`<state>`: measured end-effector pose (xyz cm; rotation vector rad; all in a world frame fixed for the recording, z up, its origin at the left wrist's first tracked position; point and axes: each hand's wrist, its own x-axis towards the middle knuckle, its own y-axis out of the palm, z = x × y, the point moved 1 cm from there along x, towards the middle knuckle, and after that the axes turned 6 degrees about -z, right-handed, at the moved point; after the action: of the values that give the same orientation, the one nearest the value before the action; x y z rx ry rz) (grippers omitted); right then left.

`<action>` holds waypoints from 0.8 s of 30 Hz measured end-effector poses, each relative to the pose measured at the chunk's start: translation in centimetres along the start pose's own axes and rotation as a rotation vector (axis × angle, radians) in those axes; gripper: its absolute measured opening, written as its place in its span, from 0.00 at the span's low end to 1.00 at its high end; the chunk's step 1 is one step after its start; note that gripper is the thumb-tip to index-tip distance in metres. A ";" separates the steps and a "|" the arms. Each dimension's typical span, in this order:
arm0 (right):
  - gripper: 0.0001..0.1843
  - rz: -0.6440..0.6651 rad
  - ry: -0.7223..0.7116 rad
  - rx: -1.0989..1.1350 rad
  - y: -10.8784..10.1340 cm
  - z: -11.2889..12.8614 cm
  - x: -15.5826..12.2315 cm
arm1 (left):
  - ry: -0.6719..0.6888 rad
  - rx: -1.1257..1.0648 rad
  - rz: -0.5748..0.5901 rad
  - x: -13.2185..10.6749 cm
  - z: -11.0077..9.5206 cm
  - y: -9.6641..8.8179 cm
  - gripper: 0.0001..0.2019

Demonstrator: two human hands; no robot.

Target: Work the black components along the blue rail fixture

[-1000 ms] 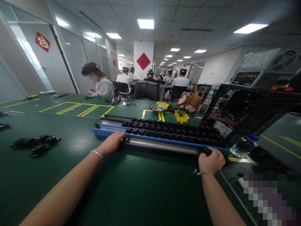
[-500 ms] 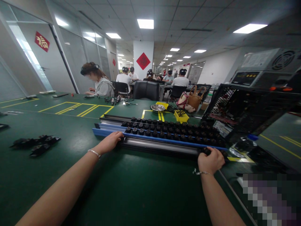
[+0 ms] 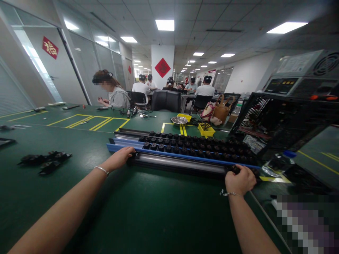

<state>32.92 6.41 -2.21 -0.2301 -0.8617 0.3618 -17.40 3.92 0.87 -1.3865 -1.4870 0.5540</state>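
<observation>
A: Loc. of the long, straight black strip w/ grey metallic channel (image 3: 181,163)?

B: On the matte green worktop (image 3: 169,211), just wearer-side of the long, narrow blue strip (image 3: 169,154). Long axis approx. L–R, R end slightly nearer the wearer.

A: Grip?

B: L hand (image 3: 119,158) narrow, pinched on its L end; exact part under fingertips mostly hidden, can't tell if it's sep. R hand (image 3: 240,180) curled round a small black block (image 3: 233,169) at its R end. Black strip lies R of L hand, L of R hand; neither nearer, both at it.

A: Diff. vs. 1 s ago?

B: L hand further L rel. to blue strip, still pinched. R hand: no appreciable chg.
</observation>
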 end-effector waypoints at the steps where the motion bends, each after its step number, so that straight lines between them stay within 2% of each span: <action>1: 0.18 0.001 0.005 0.001 0.0 0.0 0.0 | 0.001 0.006 -0.004 0.0 0.2 0.0 0.11; 10: 0.17 0.019 0.032 0.004 -0.1 0.2 0.0 | -0.006 0.036 -0.017 -0.2 0.7 -0.4 0.12; 13: 0.17 0.010 0.019 0.005 -0.1 0.3 0.0 | -0.039 0.036 -0.020 -0.7 1.7 -1.1 0.12; 18: 0.18 0.004 0.000 -0.018 -0.1 0.2 0.1 | -0.209 0.219 -0.030 -3.3 5.3 -4.0 0.12; 24: 0.17 0.022 -0.012 -0.030 -0.2 0.2 0.1 | -0.531 0.554 -0.044 -8.9 11.1 -8.7 0.17</action>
<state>32.87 6.33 -1.95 -0.2653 -0.8774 0.3711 -32.44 -3.27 0.62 -0.7988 -1.5936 1.2685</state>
